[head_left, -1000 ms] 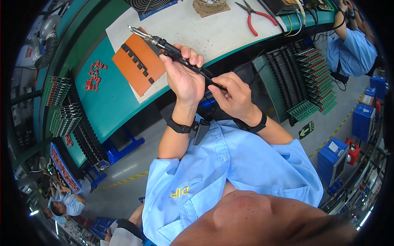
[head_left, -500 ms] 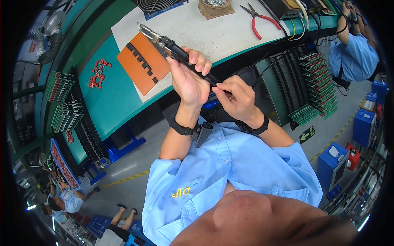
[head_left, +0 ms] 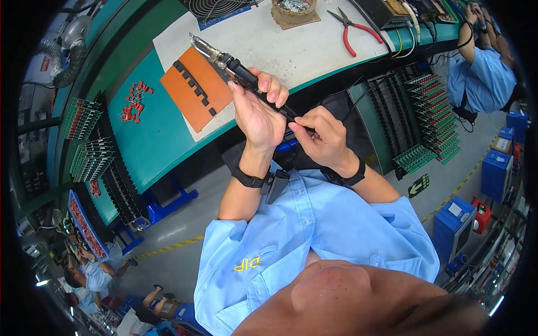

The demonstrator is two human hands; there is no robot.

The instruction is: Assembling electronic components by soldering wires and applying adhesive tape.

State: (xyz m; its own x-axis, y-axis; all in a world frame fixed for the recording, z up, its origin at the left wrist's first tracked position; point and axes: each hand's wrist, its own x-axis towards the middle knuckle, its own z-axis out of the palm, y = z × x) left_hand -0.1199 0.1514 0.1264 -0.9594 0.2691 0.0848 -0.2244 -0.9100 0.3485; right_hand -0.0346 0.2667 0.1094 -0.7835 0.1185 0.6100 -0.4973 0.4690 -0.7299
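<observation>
A soldering iron (head_left: 244,73) with a black handle and a metal barrel slants up and to the left over the bench. My left hand (head_left: 259,115) is wrapped round its handle, palm partly turned up. At the handle's rear end, my right hand (head_left: 325,134) pinches the black cord between thumb and fingers. Under the iron's tip lies an orange board (head_left: 196,92), and on it a row of small black blocks (head_left: 193,84). The iron touches neither, as far as I can see.
Loose red components (head_left: 133,103) lie on the green mat at left. Red-handled pliers (head_left: 358,31) and a round tin (head_left: 294,8) sit at the back. Racks hold circuit boards (head_left: 437,112) on the right and more boards (head_left: 89,157) on the left. A co-worker (head_left: 482,73) stands far right.
Both hands and the iron stay nearly in place. In the lower left background, people have shifted position slightly.
</observation>
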